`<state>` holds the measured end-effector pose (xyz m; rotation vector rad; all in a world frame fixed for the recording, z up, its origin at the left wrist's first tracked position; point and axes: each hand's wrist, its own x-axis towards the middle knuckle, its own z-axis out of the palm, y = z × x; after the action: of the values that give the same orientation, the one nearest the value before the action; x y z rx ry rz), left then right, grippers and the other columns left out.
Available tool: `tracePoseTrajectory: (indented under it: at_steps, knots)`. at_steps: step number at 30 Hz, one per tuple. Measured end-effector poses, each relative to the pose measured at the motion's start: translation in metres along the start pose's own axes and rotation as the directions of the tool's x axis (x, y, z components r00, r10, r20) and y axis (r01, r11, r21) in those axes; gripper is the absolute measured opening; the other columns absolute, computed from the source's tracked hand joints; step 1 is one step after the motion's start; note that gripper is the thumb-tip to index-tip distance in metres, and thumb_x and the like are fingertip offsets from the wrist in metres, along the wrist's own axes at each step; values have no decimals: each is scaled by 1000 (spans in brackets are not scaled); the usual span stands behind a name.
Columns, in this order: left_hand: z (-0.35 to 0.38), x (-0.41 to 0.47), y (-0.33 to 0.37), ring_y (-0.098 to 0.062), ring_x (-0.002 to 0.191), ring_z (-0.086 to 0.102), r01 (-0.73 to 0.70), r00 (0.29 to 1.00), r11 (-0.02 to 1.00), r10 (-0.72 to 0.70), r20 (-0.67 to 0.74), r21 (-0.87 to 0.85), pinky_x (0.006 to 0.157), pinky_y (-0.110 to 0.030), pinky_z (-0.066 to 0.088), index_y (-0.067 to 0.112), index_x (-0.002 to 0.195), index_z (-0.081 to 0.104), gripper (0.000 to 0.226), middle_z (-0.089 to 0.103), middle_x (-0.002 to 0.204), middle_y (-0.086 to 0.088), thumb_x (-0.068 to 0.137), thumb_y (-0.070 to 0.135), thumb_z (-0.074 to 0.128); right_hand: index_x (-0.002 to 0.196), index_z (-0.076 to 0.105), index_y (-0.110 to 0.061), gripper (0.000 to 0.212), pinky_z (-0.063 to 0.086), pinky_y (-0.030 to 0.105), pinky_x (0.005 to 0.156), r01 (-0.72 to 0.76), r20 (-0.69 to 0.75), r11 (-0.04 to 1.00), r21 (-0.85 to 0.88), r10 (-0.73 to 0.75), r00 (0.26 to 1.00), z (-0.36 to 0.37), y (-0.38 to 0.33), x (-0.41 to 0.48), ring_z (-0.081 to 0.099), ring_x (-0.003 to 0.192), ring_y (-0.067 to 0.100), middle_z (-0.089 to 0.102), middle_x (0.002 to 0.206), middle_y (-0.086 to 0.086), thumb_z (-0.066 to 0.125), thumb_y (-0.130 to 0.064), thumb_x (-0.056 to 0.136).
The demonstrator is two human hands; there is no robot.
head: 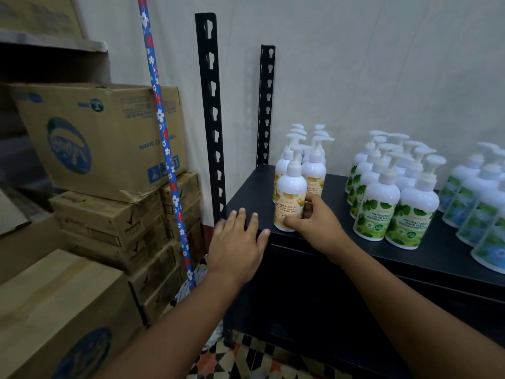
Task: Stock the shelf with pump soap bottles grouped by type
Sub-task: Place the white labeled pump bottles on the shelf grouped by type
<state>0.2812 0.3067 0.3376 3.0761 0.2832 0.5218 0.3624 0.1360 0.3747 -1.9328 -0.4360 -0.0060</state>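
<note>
On the black shelf top point(254, 192) stand three groups of white pump soap bottles. The orange-label group point(314, 170) is at the left, the green-label group point(382, 195) in the middle, the blue-label group point(481, 203) at the right. My right hand point(318, 222) grips the base of the front orange-label bottle point(291, 198), which stands upright near the shelf's front edge. My left hand point(237, 239) lies with straight fingers on the shelf's front left corner, holding nothing.
Two black slotted uprights point(210, 110) rise at the shelf's left end against the pale wall. A blue flowered pole point(164, 127) leans beside them. Stacked cardboard boxes point(101, 138) fill the left side. Patterned tiles point(246, 356) cover the floor below.
</note>
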Motion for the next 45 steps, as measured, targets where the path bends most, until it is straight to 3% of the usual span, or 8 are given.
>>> tracePoseTrajectory:
  at_steps: [4, 8, 17, 27, 34, 39, 45]
  knots:
    - [-1, -2, 3, -20, 156, 14, 42, 999, 999, -42, -1, -17, 122, -52, 13, 30, 160, 23, 63, 20, 169, -2, 105, 58, 15, 134, 52, -20, 63, 56, 34, 95, 0, 6, 1000, 15, 0, 1000, 0, 2, 2, 68, 104, 10, 68, 119, -6, 83, -22, 79]
    - [2, -1, 2, -21, 156, 13, 31, 999, 996, -31, -5, -88, 125, -46, 9, 28, 160, 24, 63, 21, 169, -4, 105, 57, 16, 134, 52, -20, 61, 53, 26, 89, 0, 1, 1000, 16, 0, 1000, 2, 0, 5, 67, 104, 9, 67, 118, -7, 82, -20, 81]
    - [9, 2, -1, -23, 156, 15, 25, 999, 988, -28, -24, -150, 128, -43, 10, 25, 159, 29, 63, 24, 167, -6, 105, 57, 20, 127, 54, -15, 55, 52, 31, 95, -12, -54, 999, -37, 10, 999, 9, -4, 15, 64, 105, 12, 64, 115, -7, 84, -24, 82]
    - [11, 1, 0, -23, 156, 11, 28, 999, 984, -33, -22, -177, 128, -43, 8, 25, 160, 26, 63, 21, 168, -7, 105, 56, 19, 124, 56, -12, 49, 47, 26, 87, -27, -116, 993, -112, 14, 993, 14, -5, 21, 59, 100, 10, 59, 108, -8, 81, -29, 85]
    - [9, -1, 1, -23, 156, 12, 22, 999, 987, -27, -28, -161, 128, -43, 8, 25, 160, 26, 90, 22, 168, -7, 87, 64, -9, 124, 58, -13, 50, 48, 25, 89, -12, -102, 995, -98, 1, 995, 15, -6, 21, 59, 100, 11, 59, 108, -8, 83, -29, 84]
    - [9, 1, 2, -21, 157, 11, 50, 998, 980, -54, -13, -191, 128, -41, 6, 25, 160, 27, 65, 22, 168, -5, 105, 58, 19, 120, 57, -17, 47, 52, 31, 92, -9, -113, 992, -123, -5, 994, 18, -1, 24, 61, 100, 13, 60, 108, -8, 82, -32, 84]
    - [3, -1, 4, -22, 157, 9, 60, 998, 974, -59, 11, -218, 127, -41, 5, 24, 160, 27, 64, 20, 169, -5, 105, 56, 22, 129, 53, -12, 60, 52, 32, 94, -31, -108, 993, -118, 18, 994, 14, -3, 17, 61, 108, 16, 59, 116, -4, 83, -33, 82]
